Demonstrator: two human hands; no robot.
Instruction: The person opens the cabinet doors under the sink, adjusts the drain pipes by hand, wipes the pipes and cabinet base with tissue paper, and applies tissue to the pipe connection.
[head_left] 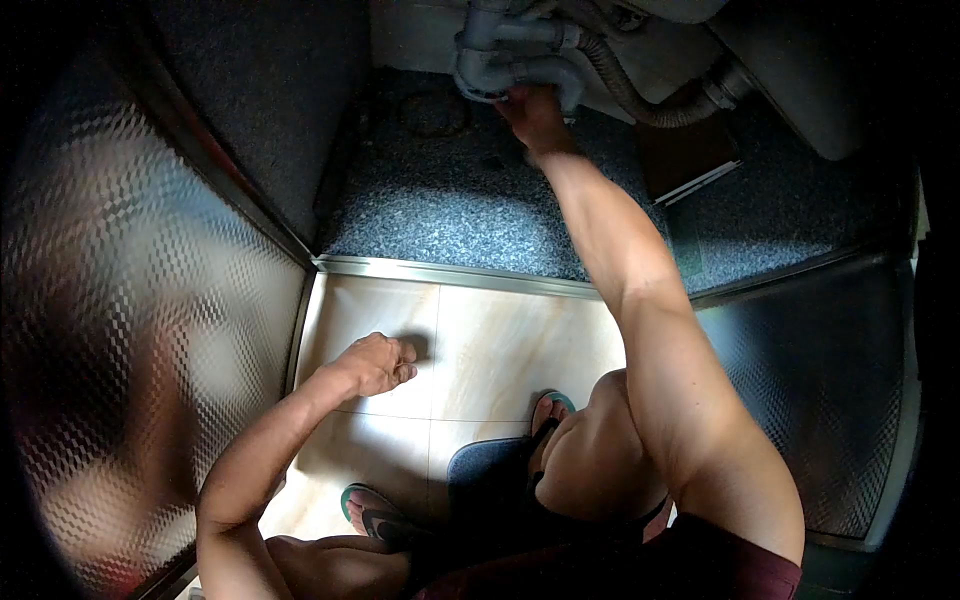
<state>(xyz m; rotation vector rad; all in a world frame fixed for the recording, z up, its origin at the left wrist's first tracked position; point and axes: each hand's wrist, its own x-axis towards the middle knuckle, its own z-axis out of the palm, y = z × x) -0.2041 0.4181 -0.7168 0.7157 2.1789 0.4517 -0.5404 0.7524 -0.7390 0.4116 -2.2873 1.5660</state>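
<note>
My right hand [537, 120] reaches deep into the cabinet, its fingers closed at the underside of the grey drain trap [478, 72]. Shadow and the hand itself hide part of that grip. My left hand [378, 364] hangs above the tiled floor, fingers curled in, with nothing visible in them. A corrugated hose [640, 105] runs from the pipework toward the right.
Speckled dark stone [450, 215] lines the cabinet floor behind a metal edge strip [450, 270]. A flat brown panel [690, 160] lies at right inside. Textured glass doors stand open at left [200, 260] and right [820, 390]. Sandalled feet rest on the tiles [500, 330].
</note>
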